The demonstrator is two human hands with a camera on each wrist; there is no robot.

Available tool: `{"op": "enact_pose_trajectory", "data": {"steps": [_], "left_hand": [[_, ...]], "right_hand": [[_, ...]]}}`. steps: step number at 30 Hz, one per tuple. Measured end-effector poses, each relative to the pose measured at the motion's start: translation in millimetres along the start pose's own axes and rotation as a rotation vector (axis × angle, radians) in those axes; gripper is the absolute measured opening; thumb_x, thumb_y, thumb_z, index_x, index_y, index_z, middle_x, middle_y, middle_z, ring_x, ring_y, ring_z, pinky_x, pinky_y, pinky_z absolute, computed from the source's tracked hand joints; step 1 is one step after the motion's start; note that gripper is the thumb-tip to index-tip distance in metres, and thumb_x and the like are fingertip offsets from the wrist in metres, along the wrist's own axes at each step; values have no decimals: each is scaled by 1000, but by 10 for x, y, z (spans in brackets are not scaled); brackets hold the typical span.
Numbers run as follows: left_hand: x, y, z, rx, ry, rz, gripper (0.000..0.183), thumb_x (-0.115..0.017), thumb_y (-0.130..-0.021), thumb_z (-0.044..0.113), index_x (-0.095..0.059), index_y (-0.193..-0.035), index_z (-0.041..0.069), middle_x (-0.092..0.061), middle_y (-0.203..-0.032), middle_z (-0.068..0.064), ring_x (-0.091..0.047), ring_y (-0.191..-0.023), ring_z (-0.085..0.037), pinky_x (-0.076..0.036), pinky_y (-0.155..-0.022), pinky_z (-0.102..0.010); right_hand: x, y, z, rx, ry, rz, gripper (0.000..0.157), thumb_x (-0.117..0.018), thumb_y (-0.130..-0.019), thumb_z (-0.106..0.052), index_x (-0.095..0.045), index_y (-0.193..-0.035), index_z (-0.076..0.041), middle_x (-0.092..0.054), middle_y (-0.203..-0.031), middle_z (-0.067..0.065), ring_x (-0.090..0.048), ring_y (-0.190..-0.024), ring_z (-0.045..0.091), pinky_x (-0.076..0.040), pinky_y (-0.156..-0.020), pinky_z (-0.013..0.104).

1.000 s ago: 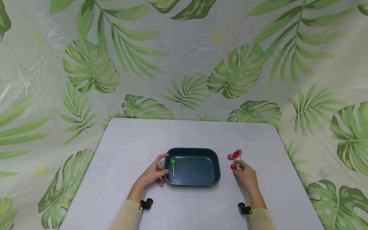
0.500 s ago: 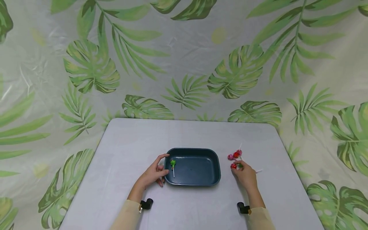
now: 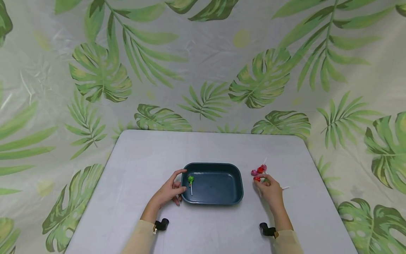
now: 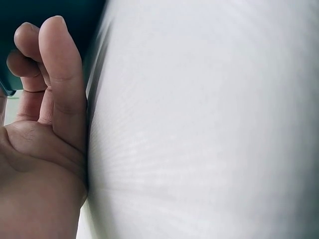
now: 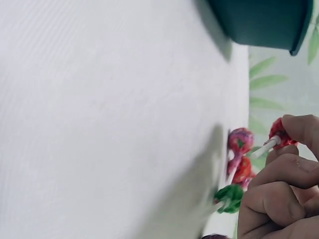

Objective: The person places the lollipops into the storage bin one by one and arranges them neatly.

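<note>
Pinching: the right hand (image 3: 272, 193) has a red lollipop (image 3: 257, 179) between thumb and index finger, above the table, its white stick angled down toward the tabletop in the right wrist view.
Right hand's other fingers: folded toward the palm, below the pinch.
Left hand (image 3: 168, 194): holds the nearest end of the tray, thumb and index finger at the rim, the rest bent beside the outer wall; whether those press it, I cannot tell.
Hands: well apart from each other.
Tray (image 3: 217, 188): dark blue, between the hands, touching the left, apart from the right.
Green lollipop (image 3: 191, 179): inside the tray, near the left thumb, stick toward the person.
Cluster: just beyond the right fingertips, a pink lollipop (image 3: 254, 173), a second red one (image 3: 260, 170) and another pink one (image 3: 264, 167), close together.
Other green one (image 5: 229, 198): low beside the right hand's folded fingers.
Dark wrapper (image 5: 215, 237): near the right hand, mostly cut off by the frame.
White stick (image 3: 285, 188): pokes out past the right hand's outer side; its owner is hidden.
Table (image 3: 152, 151): pale, under both hands.
Leafy cloth (image 3: 203, 53): beyond both hands.
</note>
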State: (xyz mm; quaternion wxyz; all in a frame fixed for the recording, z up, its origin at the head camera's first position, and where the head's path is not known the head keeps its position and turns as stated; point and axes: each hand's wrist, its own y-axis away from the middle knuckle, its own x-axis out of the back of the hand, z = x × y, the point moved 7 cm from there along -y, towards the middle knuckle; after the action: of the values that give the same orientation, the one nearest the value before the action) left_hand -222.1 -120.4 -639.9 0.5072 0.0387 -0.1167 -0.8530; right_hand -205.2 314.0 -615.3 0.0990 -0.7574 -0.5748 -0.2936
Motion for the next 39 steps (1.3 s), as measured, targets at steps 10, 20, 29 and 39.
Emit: {"op": "enact_pose_trajectory", "data": {"steps": [10, 20, 29, 39], "left_hand": [[-4, -13, -9, -1, -1, -7, 76, -71, -101, 15, -29, -162, 33, -68, -80, -1, -66, -59, -15, -61, -50, -36], [-3, -11, -15, 1, -11, -4, 78, -71, -100, 16, -28, -163, 31, -68, -81, -1, -65, -59, -16, -61, -50, -35], [-2, 2, 2, 17, 0, 9, 77, -71, -100, 12, -31, -161, 36, -67, -79, -2, -66, -60, -17, -60, -49, -35], [-6, -9, -7, 7, 12, 1, 78, -70, -100, 12, -29, -163, 33, -67, -79, -1, -65, -60, -16, -60, -49, -34]], "right_hand": [[-55, 156, -332, -2, -351, -51, 37, -79, -97, -21, -65, -128, -8, -53, -65, -13, -36, -50, 4, -29, -44, 19], [-252, 303, -662, 22, -425, -122, 38, -80, -96, -21, -65, -128, -7, -51, -66, -9, -35, -48, 7, -27, -44, 20], [-558, 373, -875, 67, -362, -167, 33, -80, -96, -28, -68, -124, -15, -54, -71, -5, -39, -54, 10, -30, -47, 21], [-877, 430, -1147, 156, -312, -201, 28, -80, -96, -28, -71, -121, -19, -53, -73, -2, -41, -56, 11, -32, -49, 22]]}}
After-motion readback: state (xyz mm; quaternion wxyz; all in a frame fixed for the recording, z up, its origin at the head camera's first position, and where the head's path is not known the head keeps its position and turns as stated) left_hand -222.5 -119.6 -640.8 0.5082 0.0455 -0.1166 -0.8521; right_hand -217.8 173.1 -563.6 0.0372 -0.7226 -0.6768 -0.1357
